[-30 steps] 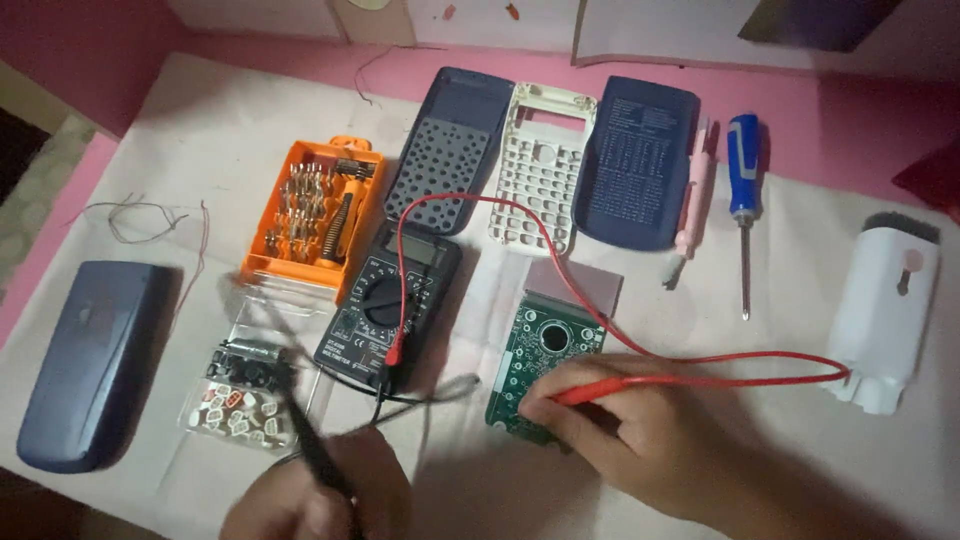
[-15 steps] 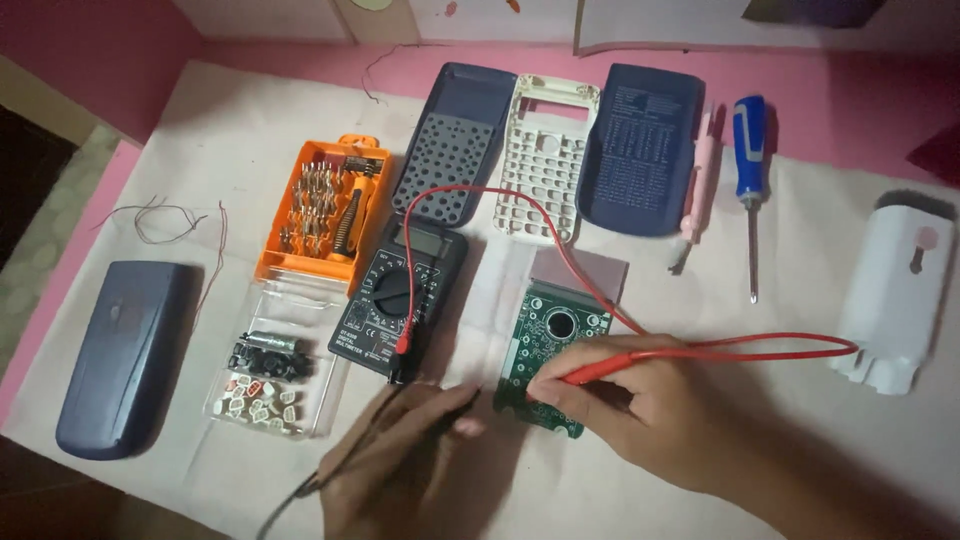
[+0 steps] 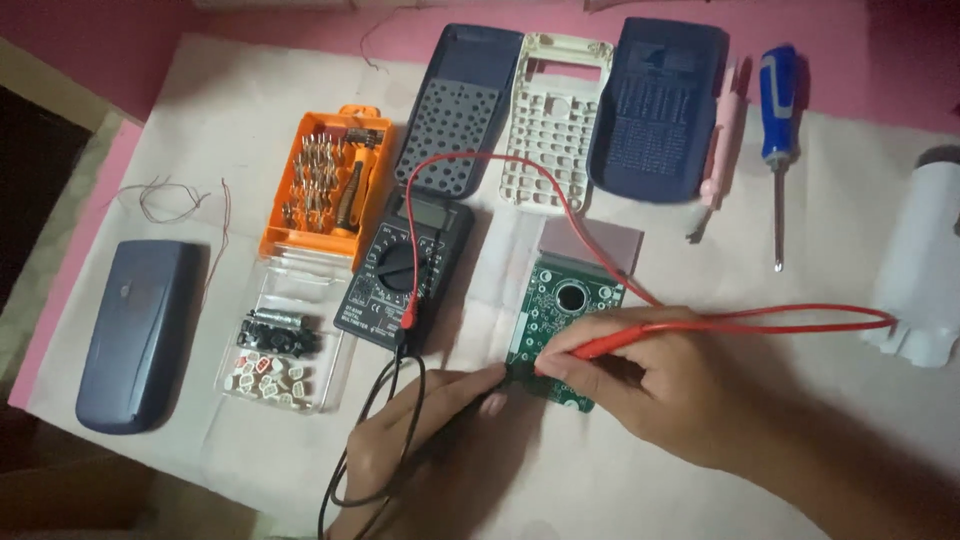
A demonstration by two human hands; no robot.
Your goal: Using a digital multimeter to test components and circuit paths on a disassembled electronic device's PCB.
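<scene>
Both probes meet at the circuit board (image 3: 565, 325) edge — bare paper (image 3: 790, 330) rightward.

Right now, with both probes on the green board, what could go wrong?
1. The red probe in the right hand and the black probe in the left hand meet close together on the circuit board; a slip might bridge neighbouring contacts.
2. The board lies loose on the paper, so it may shift under pressure.
3. The red lead loops toward the white bottle; a pull could perhaps snag it.
</scene>
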